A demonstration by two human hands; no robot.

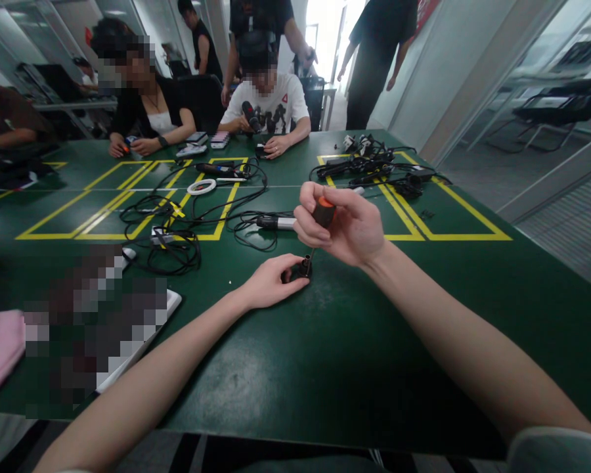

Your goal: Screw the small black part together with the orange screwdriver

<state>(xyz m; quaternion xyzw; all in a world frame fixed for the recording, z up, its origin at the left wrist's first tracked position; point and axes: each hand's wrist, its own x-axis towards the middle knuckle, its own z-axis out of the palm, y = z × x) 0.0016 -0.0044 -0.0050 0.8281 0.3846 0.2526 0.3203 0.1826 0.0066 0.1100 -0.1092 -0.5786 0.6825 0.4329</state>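
The right hand (342, 226) is closed round the orange-and-black handle of a screwdriver (324, 212), held nearly upright. Its thin shaft runs down into a small black part (304, 267). The left hand (270, 281) pinches that part from the left and steadies it on the table (354, 341), near the middle.

The work looks to be in mid-step, with the tip seated and both hands engaged. Whether a screw is in or out cannot be told, as the fingers hide it. No loose screws or other pieces show beside the part.

Tangled cables (177, 236) and a white ring (201, 186) lie farther left. Two people (270, 105) sit at the far side.
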